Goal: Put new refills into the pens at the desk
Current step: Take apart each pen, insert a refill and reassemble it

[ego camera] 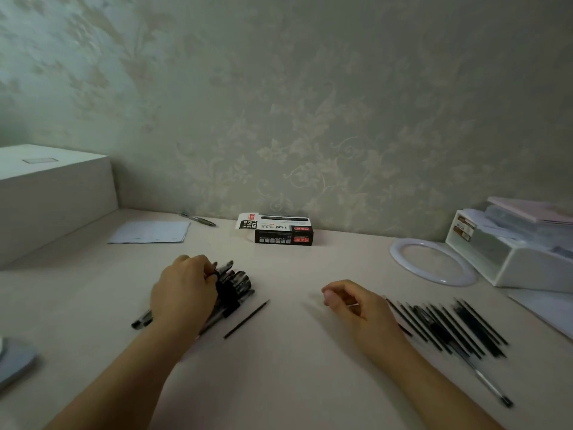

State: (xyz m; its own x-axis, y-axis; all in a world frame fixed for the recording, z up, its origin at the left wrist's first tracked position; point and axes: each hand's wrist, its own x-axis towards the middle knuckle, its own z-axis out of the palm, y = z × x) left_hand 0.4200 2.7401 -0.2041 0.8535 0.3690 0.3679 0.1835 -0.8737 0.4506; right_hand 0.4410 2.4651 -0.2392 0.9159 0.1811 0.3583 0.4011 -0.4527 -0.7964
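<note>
A heap of black pens (235, 283) lies left of the desk's middle. My left hand (183, 290) rests over that heap, its fingers curled on the top pens. One loose black refill (246, 319) lies just right of the heap. My right hand (356, 305) hovers over the desk with fingers loosely curled and nothing in it. Several black refills (449, 327) are spread in a row to its right. A single pen (486, 383) lies near the front right.
A black-and-white pen box (279, 229) sits at the back by the wall. A notepad (150, 231) and a pen (198, 218) lie back left beside a large white box (52, 193). A white ring (431, 265) and a white organizer (521, 259) stand at the right.
</note>
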